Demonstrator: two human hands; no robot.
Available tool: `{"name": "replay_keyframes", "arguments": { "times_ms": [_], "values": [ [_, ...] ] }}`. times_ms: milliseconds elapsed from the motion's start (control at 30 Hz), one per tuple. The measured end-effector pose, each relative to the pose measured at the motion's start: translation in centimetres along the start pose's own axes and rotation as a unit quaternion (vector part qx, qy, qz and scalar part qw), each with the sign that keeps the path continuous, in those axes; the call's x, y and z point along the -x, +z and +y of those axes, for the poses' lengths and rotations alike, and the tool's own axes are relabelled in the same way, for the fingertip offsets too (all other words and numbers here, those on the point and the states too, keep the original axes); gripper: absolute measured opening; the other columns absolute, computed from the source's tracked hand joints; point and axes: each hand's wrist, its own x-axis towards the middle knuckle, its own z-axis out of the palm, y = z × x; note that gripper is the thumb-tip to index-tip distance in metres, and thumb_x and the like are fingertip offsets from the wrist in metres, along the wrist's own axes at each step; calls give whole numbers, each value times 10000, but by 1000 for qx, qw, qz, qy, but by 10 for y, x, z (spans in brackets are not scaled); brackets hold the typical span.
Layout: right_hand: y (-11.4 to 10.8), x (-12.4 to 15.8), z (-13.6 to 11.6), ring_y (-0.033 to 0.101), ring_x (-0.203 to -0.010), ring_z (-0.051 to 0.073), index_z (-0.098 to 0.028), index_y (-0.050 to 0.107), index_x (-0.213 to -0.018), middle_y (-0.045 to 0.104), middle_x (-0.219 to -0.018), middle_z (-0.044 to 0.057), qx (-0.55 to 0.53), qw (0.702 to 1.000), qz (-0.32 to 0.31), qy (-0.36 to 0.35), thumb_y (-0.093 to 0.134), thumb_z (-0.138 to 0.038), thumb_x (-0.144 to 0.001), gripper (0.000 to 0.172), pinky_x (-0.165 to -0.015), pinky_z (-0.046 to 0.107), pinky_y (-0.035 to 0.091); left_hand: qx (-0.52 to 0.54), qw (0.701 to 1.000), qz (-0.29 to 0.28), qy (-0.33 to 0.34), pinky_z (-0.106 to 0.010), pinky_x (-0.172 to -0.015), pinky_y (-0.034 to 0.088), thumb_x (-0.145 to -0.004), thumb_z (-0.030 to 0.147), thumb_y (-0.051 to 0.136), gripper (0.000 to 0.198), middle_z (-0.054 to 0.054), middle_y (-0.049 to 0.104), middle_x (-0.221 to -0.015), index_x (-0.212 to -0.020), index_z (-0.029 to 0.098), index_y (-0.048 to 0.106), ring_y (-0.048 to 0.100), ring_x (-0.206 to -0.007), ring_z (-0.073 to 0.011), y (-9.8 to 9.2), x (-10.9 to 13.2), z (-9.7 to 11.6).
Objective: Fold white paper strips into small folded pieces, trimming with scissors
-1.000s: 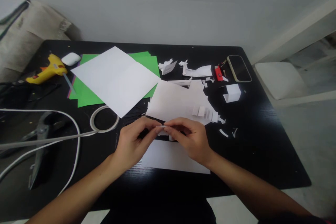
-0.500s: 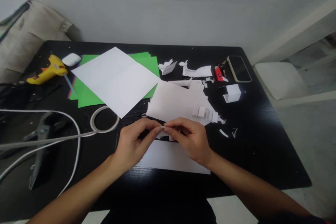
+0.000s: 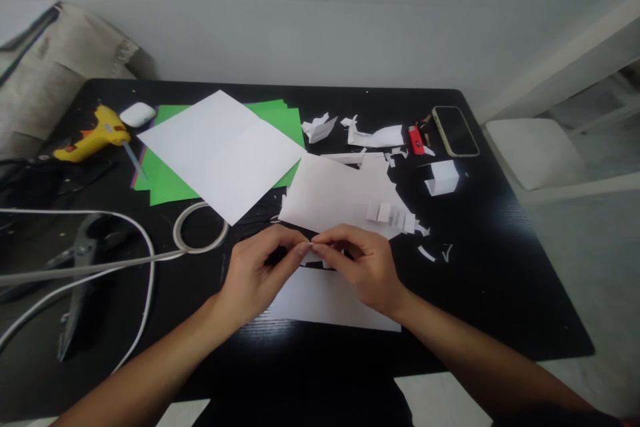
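Note:
Thumb and forefinger of my left hand [image 3: 257, 270] are pinched on a small piece of white paper [image 3: 311, 245]. My right hand [image 3: 364, 268] pinches the same piece from the other side, and the fingertips of both hands nearly meet, hiding most of it. Below the hands lies a white sheet [image 3: 330, 303]. Just beyond them is a larger cut white sheet [image 3: 327, 187], with a small folded paper strip [image 3: 384, 212] on its right part.
A yellow glue gun [image 3: 103, 135], green sheets [image 3: 170, 180] and a white square sheet [image 3: 223, 153] lie at the left. White cable [image 3: 150, 260] loops over pliers [image 3: 83, 260]. Paper scraps [image 3: 375, 137], a red lighter [image 3: 415, 140] and a phone [image 3: 455, 131] lie at the right.
The fingertips have shifted very slightly around the small paper, and less of it shows between them. Both hands stay in the same place.

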Motion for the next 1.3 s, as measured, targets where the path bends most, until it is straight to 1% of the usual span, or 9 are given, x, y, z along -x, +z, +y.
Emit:
{"name": "replay_keyframes", "arguments": {
  "times_ms": [100, 233, 333, 533, 667, 933, 1167, 1300],
  "values": [
    [0, 0, 2, 675, -682, 144, -244, 809, -886, 762, -788, 9, -15, 1000, -5, 13, 819, -261, -856, 36, -618, 283, 522, 2, 1000, 2, 0, -215, -630, 539, -970, 174, 682, 49, -7, 749, -812, -935, 179, 716, 680, -699, -107, 1, 1, 0],
    [-1, -2, 3, 676, -718, 150, -239, 800, -952, 757, -822, 17, -28, 999, -14, 39, 824, -295, -848, 120, -638, 286, 528, 5, 1000, 5, -5, -219, -625, 539, -971, 177, 679, 56, -7, 747, -810, -927, 186, 713, 677, -693, -108, 1, 2, -1],
    [-2, -3, 2, 663, -707, 150, -224, 797, -906, 746, -795, 19, -23, 998, -32, 45, 806, -317, -864, 102, -626, 285, 511, 9, 1000, 7, -5, -219, -620, 540, -970, 174, 679, 54, -5, 744, -807, -930, 188, 713, 673, -687, -107, 1, 2, -1],
    [-1, -2, -3, 629, -683, 151, -218, 787, -873, 734, -773, 19, -6, 999, -31, 25, 785, -301, -885, 84, -617, 295, 487, 11, 1000, 3, -1, -232, -619, 546, -968, 165, 681, 48, -13, 746, -812, -944, 190, 715, 679, -692, -118, 1, 0, 0],
    [-1, -1, -5, 630, -687, 158, -220, 780, -863, 733, -769, 20, 1, 999, -29, 17, 776, -292, -890, 77, -622, 301, 495, 14, 1000, 2, 3, -234, -611, 549, -965, 171, 681, 49, -14, 742, -795, -939, 188, 718, 678, -680, -123, 0, 0, 1],
    [-1, -1, -1, 616, -670, 134, -209, 756, -848, 716, -763, 8, 19, 999, -25, -3, 744, -249, -881, 53, -590, 261, 482, 2, 1000, -5, -3, -233, -612, 538, -964, 172, 678, 53, -11, 735, -792, -921, 188, 705, 678, -681, -124, 2, 0, 1],
    [-1, -1, -1, 581, -637, 122, -220, 745, -847, 700, -751, -5, 40, 999, -28, -18, 726, -233, -891, 49, -569, 250, 474, 14, 1000, -18, -5, -239, -626, 542, -971, 177, 673, 38, -21, 735, -813, -953, 185, 705, 685, -703, -125, 1, 2, -1],
    [-1, 0, -2, 577, -628, 126, -225, 747, -838, 699, -741, -5, 50, 998, -17, -20, 732, -242, -894, 61, -567, 258, 473, 12, 1000, -25, -1, -248, -624, 545, -980, 172, 641, 62, -30, 733, -819, -966, 182, 700, 678, -700, -129, -1, 1, -1]
  ]
}}
